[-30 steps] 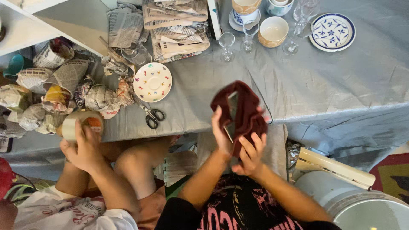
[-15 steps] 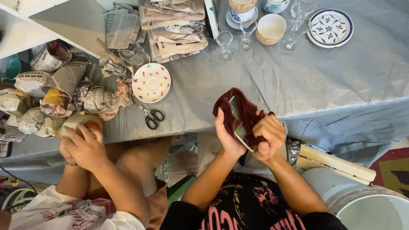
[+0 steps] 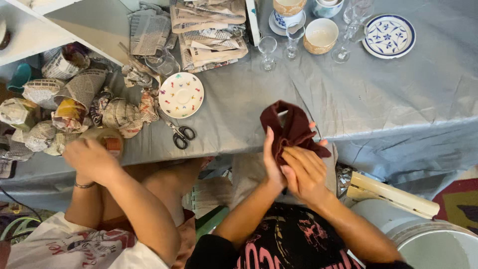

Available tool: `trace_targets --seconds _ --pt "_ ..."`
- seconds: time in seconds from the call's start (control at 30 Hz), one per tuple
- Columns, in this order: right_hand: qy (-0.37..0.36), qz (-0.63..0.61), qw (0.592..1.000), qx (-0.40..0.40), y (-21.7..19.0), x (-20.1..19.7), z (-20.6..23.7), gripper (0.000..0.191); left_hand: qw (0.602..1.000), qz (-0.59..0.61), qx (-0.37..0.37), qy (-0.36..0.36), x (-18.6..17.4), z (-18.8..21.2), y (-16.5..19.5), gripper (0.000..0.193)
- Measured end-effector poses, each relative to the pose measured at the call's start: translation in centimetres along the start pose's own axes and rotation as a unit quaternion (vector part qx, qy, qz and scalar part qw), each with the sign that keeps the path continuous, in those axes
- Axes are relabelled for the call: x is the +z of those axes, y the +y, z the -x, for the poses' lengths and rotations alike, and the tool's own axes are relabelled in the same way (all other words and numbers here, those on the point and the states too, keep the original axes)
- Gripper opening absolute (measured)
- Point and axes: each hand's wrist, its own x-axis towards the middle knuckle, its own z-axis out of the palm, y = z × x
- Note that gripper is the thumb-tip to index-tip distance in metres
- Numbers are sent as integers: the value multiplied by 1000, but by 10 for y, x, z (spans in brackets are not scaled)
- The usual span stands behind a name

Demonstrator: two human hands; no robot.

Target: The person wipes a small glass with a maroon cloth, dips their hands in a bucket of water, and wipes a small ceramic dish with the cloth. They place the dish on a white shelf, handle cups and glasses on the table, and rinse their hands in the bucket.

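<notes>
**Table under a grey cloth**

A table (image 3: 398,99) draped in grey cloth carries everything. At its far edge stand a blue-patterned plate (image 3: 389,36), a bowl (image 3: 320,35) and glasses (image 3: 268,52). Folded newspapers (image 3: 209,30) lie towards the far left. A speckled saucer (image 3: 181,94) sits mid-table, scissors (image 3: 180,134) by the near edge. Newspaper-wrapped bundles (image 3: 64,109) crowd the left end.

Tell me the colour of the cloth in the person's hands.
The cloth is dark maroon, plain, with no pattern visible. The head view, the only one, shows it clearly.
</notes>
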Motion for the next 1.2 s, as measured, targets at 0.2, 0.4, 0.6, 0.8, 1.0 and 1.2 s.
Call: trace_targets --seconds 0.2,0.4,0.6,0.8,1.0,1.2 --pt "33 -22 995 -95 27 3 10 29 996 -54 -61 26 -8 3 -3 70" --pt "-24 67 987 -145 43 -5 -7 51 994 -101 -24 44 -10 3 7 68" --pt "-56 36 997 -29 10 -3 -7 57 999 -20 -16 -42 -10 -9 11 82" --pt "-205 -31 978 3 28 -15 -9 38 997 1 -81 -19 -9 -9 27 85" --pt "-141 -28 989 -36 24 -9 -2 47 995 -30 -56 -76 -2 -12 33 83" --pt "-82 1 993 -84 46 -6 12 30 995 -51 -69 54 -11 -12 43 64"
